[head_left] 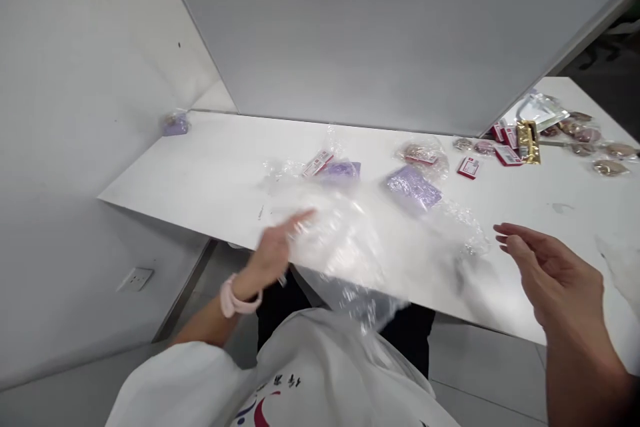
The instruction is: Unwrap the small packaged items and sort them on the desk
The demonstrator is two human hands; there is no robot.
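My left hand (275, 247), with a pink band on its wrist, is over the table's front edge and blurred by motion. Its fingers are at the near-left side of a large clear plastic bag (345, 240) and appear closed on it. The bag spreads across the tabletop and hangs over the edge in front of my shirt. On the right, my right hand (555, 267) is above the table with nothing visible in it, thumb and fingers apart. Beyond the bag lie wrapped purple packets (413, 188) and a red-and-white box (318, 163).
The white table (175, 180) meets a grey panel (375, 33) at the back. A small purple packet (175, 124) sits in the far left corner. Red-and-white boxes, a gold sachet (529, 142) and several wrapped oval items (611, 167) are at the right.
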